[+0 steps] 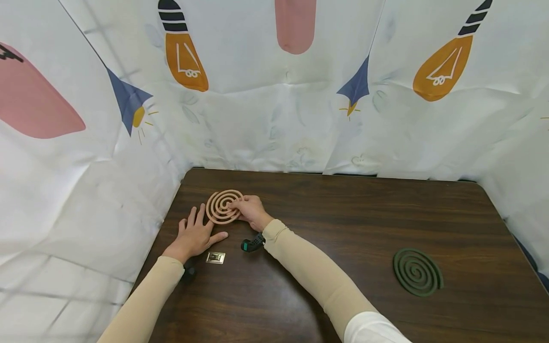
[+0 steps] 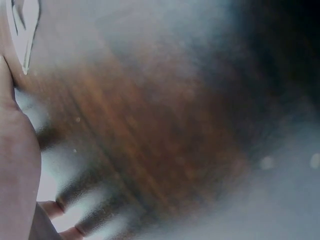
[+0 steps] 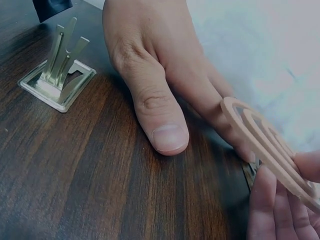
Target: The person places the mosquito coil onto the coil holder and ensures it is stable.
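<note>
My right hand (image 1: 254, 213) pinches a tan spiral mosquito coil (image 1: 211, 210) near the table's far left part; the right wrist view shows that coil (image 3: 265, 152) tilted, with fingers below and thumb above. With fingers spread, my left hand (image 1: 194, 239) rests on the table just left of the coil. In the right wrist view, the left hand's (image 3: 150, 65) fingertips reach a small metal piece (image 3: 251, 172) under the coil, mostly hidden. A metal coil stand (image 1: 215, 257) with upright prongs lies near the left thumb; the left wrist view catches only a corner of this stand (image 2: 27, 45).
A dark green mosquito coil (image 1: 417, 272) lies flat on the right part of the brown wooden table (image 1: 326, 209). White printed curtain cloth (image 1: 257, 124) hangs behind the table and along its left side.
</note>
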Motion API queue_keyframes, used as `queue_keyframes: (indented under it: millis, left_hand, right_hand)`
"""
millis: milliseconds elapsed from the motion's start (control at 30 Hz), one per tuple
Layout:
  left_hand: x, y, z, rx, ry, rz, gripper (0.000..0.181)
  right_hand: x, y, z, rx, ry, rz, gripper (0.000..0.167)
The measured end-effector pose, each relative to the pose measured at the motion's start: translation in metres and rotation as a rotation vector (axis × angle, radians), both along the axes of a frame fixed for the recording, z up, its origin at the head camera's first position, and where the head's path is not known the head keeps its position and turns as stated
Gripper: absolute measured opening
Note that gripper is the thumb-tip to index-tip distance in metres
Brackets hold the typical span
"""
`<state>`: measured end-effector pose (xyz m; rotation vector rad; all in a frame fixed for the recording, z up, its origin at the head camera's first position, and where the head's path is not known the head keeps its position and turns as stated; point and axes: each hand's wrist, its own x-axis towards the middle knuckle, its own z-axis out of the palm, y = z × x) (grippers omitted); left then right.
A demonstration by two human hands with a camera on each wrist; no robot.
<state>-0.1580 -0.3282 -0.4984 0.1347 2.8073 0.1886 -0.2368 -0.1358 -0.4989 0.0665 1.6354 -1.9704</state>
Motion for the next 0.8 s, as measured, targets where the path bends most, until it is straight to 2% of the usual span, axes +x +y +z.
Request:
queue_keyframes:
  millis: [500,800]
  left_hand:
    - [-0.0006,0.0001,-0.0003,0.003,-0.001,0.004,0.093]
    - [-0.0011,-0.0001,-0.0012,0.01,-0.002,0.005,0.093]
  right_hand:
    - [-0.0021,-0.0001,-0.0018,0.0,-0.022,0.005,0.017]
    - [-0.0017,0.0013,-0.0025,-0.014,-0.022,0.014,0.012]
